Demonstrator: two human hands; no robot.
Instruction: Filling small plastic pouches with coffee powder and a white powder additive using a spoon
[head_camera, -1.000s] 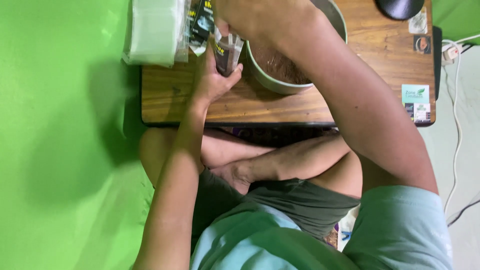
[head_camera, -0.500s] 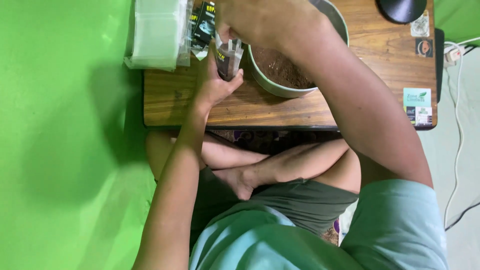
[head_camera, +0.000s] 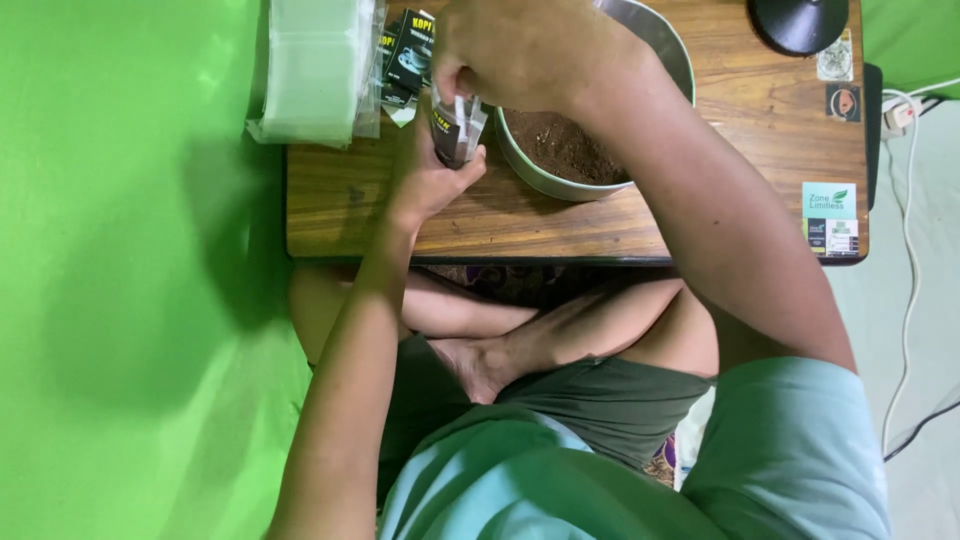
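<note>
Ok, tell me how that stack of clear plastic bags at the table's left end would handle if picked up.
The stack of clear bags is probably floppy and light: thin film, edges sagging over the table. The glossy sheets look likely to slide apart, so a pinch may lift only a few.

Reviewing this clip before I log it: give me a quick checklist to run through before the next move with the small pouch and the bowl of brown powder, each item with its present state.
1. Small clear pouch held: ok, the left hand grips it from below.
2. Pouch mouth attended: ok, the right hand is at its top edge; whether it is open, cannot tell.
3. Pouch upright beside the metal bowl: ok.
4. Brown powder in the bowl: ok, plenty visible.
5. Spilled powder on the wooden table: ok, none seen.
6. Stack of empty clear bags close by: ok, at the table's left end.
</note>
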